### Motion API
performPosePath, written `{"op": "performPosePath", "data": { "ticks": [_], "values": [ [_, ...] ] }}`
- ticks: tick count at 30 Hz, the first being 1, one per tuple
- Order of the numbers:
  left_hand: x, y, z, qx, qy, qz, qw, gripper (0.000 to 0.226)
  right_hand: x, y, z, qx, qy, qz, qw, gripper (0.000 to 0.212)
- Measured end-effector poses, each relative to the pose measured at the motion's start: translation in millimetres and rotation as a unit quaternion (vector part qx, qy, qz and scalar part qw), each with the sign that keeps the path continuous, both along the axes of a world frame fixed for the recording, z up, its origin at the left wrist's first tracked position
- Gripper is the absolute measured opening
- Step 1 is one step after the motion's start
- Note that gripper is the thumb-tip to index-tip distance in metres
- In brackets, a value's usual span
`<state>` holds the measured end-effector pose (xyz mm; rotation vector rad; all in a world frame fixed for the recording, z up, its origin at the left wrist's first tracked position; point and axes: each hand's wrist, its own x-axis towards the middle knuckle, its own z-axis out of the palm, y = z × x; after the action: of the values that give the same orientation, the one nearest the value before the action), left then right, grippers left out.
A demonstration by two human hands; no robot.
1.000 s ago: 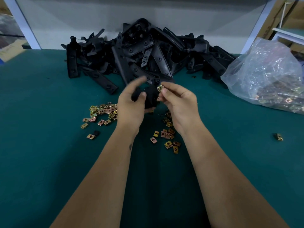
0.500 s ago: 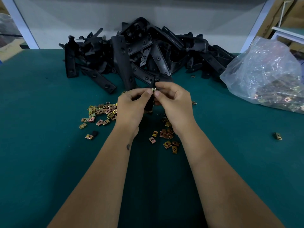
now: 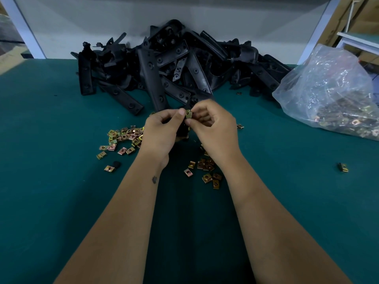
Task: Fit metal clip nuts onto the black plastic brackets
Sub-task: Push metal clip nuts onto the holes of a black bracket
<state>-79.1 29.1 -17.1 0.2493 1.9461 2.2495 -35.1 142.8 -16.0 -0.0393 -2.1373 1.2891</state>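
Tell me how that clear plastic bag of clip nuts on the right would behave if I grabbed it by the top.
The plastic bag looks thin and crumpled, so it would probably go floppy. The clip nuts pooled at its bottom suggest it is bottom-heavy and would sag. Their metal edges might snag the film.

A dark green felt-covered bench [image 3: 51,201] stands against a plain grey wall [image 3: 82,23]; brown cardboard sheets [image 3: 340,19] lean at the right, in dim light.

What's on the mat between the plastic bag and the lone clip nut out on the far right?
Nothing: in the head view only bare green mat lies between the plastic bag and the lone clip nut.
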Motion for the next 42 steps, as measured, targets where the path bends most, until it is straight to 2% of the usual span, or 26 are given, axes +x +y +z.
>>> {"op": "performPosePath", "data": {
  "ticks": [4,9,24,28,32,37,42],
  "values": [
    [-1.3,-0.9,-0.7,-0.021,0.015,0.001,1.000,0.017,-0.7,-0.2,0.9,0.014,-0.006,0.017,1.000,0.023],
    [-0.9,0.6,-1.9,-0.066,0.040,0.001,0.997,0.019,-0.5,0.6,-0.7,0.016,-0.007,0.017,1.000,0.019],
    [0.5,2.2,-3.7,-0.098,0.087,0.017,0.991,0.019,1.8,1.7,2.2,-0.016,-0.034,0.036,0.999,0.019],
    [0.8,4.4,-3.1,-0.069,0.072,0.019,0.995,0.021,1.1,0.7,2.1,-0.025,-0.027,0.015,0.999,0.016],
    [2.3,1.3,-0.8,0.016,0.039,-0.003,0.999,0.023,-1.4,0.2,2.2,-0.118,-0.017,0.001,0.993,0.018],
    [3.1,1.8,-0.7,0.020,0.041,-0.034,0.998,0.015,-2.9,-2.3,2.3,-0.251,-0.009,0.029,0.967,0.017],
    [3.7,2.3,-0.1,0.033,0.051,-0.025,0.998,0.013,-2.7,-2.8,4.3,-0.287,-0.020,0.051,0.957,0.017]
  ]
}}
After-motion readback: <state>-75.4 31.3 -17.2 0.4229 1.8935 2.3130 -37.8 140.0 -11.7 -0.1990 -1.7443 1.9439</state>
